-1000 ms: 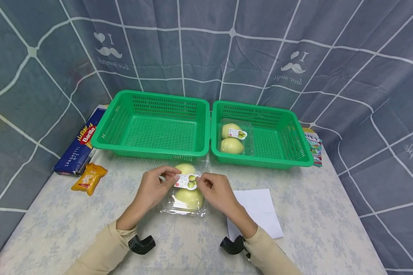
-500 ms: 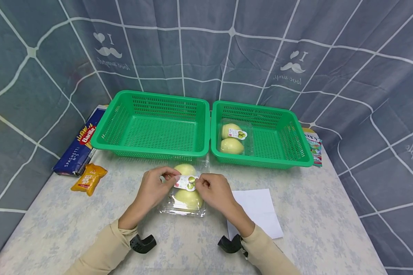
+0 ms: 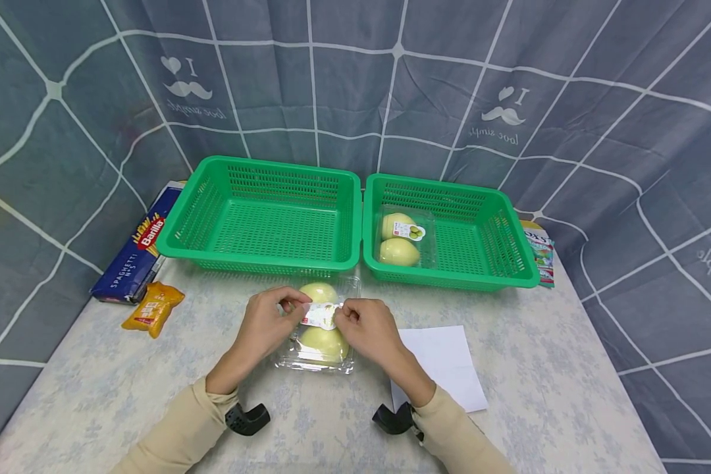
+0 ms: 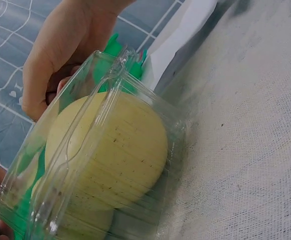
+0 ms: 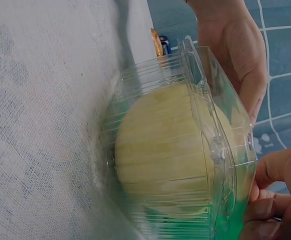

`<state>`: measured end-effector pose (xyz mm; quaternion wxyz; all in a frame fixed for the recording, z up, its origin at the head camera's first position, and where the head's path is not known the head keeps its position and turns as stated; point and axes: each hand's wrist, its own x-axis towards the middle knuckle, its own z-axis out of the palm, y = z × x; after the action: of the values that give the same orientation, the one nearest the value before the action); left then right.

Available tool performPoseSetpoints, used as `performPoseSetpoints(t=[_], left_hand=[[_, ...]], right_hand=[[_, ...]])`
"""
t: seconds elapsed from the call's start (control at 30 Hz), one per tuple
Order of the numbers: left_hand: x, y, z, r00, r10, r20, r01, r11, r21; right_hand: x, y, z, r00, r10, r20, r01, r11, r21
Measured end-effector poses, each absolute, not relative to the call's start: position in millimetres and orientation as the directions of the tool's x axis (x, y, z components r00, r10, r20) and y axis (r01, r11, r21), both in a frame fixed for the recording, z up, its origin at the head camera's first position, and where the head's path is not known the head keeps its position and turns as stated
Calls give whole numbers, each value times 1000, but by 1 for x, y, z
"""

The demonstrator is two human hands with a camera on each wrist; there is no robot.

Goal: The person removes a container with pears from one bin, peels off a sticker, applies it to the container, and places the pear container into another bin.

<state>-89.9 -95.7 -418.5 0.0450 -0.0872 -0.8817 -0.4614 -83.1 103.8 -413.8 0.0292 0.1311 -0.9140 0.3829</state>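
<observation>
Head view: clear labelled fruit clamshell (image 3: 320, 329)

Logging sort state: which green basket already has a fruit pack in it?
The right basket: a clear fruit pack lies inside. The left basket holds nothing visible.

Two green baskets (image 3: 259, 214) (image 3: 450, 230) sit side by side at the centre of the frame. Two clear fruit packs: one (image 3: 404, 238) in the right basket, one (image 3: 320, 329) below them, each with two pale fruits. At left, one spaghetti box (image 3: 136, 247) and one yellow packet (image 3: 153, 307). One white sheet (image 3: 444, 359) at lower right, one colourful packet (image 3: 542, 257) at right. Two hands (image 3: 264, 322) (image 3: 370, 329).
</observation>
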Motion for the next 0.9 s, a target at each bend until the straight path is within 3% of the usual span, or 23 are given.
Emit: performPoseSetpoints(t=[0.9], left_hand=[[-92, -97, -425, -970, 100, 220, 235, 611, 756]], right_hand=[[-86, 103, -413, -956, -239, 171, -293, 789, -540]])
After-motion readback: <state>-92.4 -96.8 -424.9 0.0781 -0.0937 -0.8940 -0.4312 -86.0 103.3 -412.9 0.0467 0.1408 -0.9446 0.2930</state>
